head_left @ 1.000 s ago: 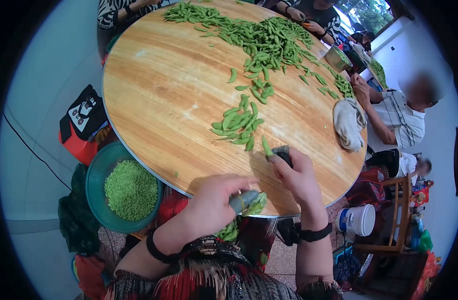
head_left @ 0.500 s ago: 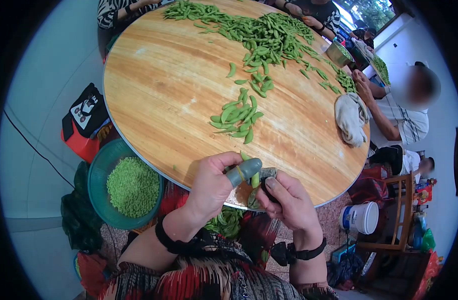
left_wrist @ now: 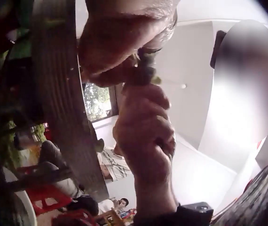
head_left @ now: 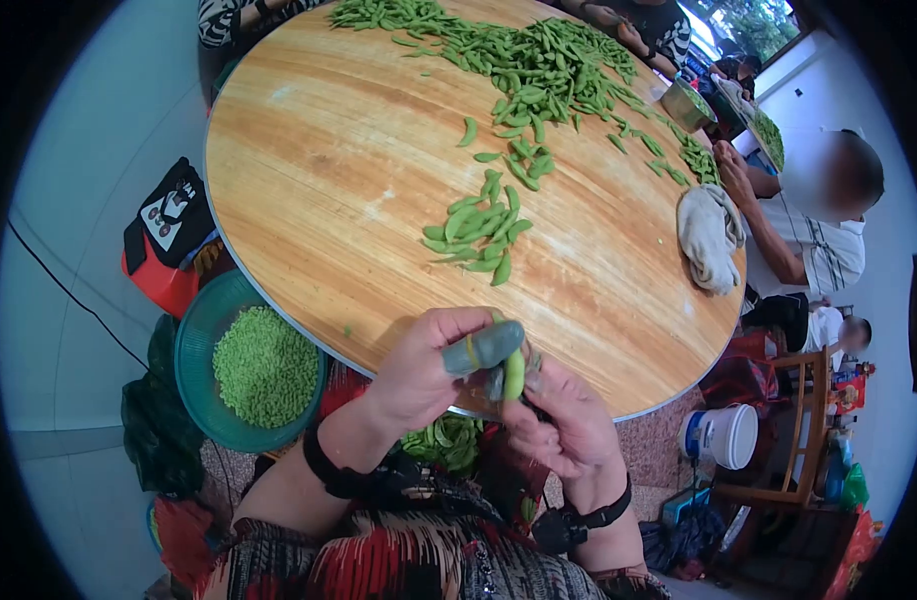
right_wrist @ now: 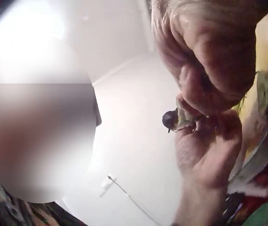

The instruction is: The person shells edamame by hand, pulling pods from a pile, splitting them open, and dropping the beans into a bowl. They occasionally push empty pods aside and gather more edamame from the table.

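Observation:
A green pod [head_left: 515,374] is held between the two hands at the table's near edge in the head view. The left hand [head_left: 419,365], with a grey cover [head_left: 487,347] banded in yellow on a digit, grips the pod's upper part. The right hand [head_left: 569,420] pinches its lower side with curled fingers. In the left wrist view the right hand [left_wrist: 145,136] meets the left hand [left_wrist: 127,37]; both wrist views are dim, and the pod is mostly hidden there. A small group of pods [head_left: 479,228] lies beyond the hands on the wooden table [head_left: 309,200].
A large pile of pods [head_left: 539,65] spreads across the far side. A teal basket of shelled beans [head_left: 264,365] stands at the lower left. A cloth [head_left: 707,238] lies at the table's right edge, near a seated person. A white bucket [head_left: 724,437] stands on the floor.
The hands were apart one second ago, with a pod in the right hand; they have come together around a pod. Since half a second ago the right hand has shifted slightly down and left.

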A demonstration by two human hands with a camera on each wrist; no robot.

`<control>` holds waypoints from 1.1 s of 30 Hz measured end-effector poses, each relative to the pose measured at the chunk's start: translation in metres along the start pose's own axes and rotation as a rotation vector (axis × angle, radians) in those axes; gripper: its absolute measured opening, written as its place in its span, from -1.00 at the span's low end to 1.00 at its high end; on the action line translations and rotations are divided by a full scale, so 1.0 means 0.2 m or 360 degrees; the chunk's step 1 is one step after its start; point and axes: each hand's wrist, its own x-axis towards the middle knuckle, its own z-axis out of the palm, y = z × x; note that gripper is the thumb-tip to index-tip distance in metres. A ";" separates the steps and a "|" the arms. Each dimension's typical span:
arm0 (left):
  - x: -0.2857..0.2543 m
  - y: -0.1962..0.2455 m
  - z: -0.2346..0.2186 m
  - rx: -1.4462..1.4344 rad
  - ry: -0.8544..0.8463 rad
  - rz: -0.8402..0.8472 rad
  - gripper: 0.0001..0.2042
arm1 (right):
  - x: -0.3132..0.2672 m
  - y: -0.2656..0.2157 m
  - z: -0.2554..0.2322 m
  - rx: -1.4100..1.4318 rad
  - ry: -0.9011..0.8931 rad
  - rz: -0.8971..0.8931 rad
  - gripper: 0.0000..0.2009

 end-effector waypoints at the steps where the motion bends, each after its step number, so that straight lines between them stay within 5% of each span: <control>1: 0.01 -0.03 0.02 0.0175 0.0238 0.0090 -0.89 | 0.02 0.01 0.00 -0.0005 -0.0002 -0.0001 -0.86; 3: 0.03 -0.05 0.07 0.0616 0.0522 0.0139 -0.88 | 0.07 0.03 -0.03 -0.1110 0.0418 -0.0630 -0.87; 6: 0.06 -0.11 0.07 0.0898 0.0716 0.0462 -0.85 | 0.13 0.02 0.00 -0.1637 0.0739 -0.0936 -0.84; 7: 0.07 -0.13 0.06 0.0724 0.0745 0.0495 -0.79 | 0.13 0.00 -0.01 -0.1640 0.0733 -0.0935 -0.84; 9: 0.08 -0.13 0.05 0.0869 0.0764 0.0576 -0.75 | 0.13 -0.06 -0.04 -0.0602 0.0476 -0.0423 -0.83; 10: 0.08 -0.13 0.04 0.1019 0.0779 0.0647 -0.70 | 0.14 -0.05 -0.05 -0.0604 0.0473 -0.0421 -0.83; 12: 0.08 -0.11 0.01 0.1418 0.0774 0.0741 -0.67 | 0.16 -0.02 -0.09 -0.1512 0.0651 -0.0750 -0.82; 15: 0.06 -0.05 0.06 0.1982 0.0725 0.0790 -0.53 | 0.17 -0.07 -0.10 -0.1633 0.0901 -0.0953 -0.81; 20: 0.02 -0.05 0.06 0.2210 0.0502 0.0704 -0.35 | 0.15 -0.09 -0.05 -0.1519 0.0705 -0.0735 -0.82; 24: 0.01 0.00 -0.01 0.1913 0.0350 0.0527 -0.37 | 0.10 -0.09 -0.05 -0.1389 0.0392 -0.0608 -0.84; 26: 0.02 0.01 -0.04 0.1297 0.0123 0.0286 -0.37 | 0.11 -0.07 -0.10 -0.1251 0.0201 -0.0580 -0.85; 29: 0.02 0.00 -0.02 0.1222 0.0129 0.0265 -0.38 | 0.11 -0.02 -0.14 -0.1068 0.0229 -0.0630 -0.86; 33: 0.01 0.03 0.04 0.1946 0.0183 0.0463 -0.39 | 0.11 -0.02 -0.07 -0.0873 0.0470 -0.0626 -0.88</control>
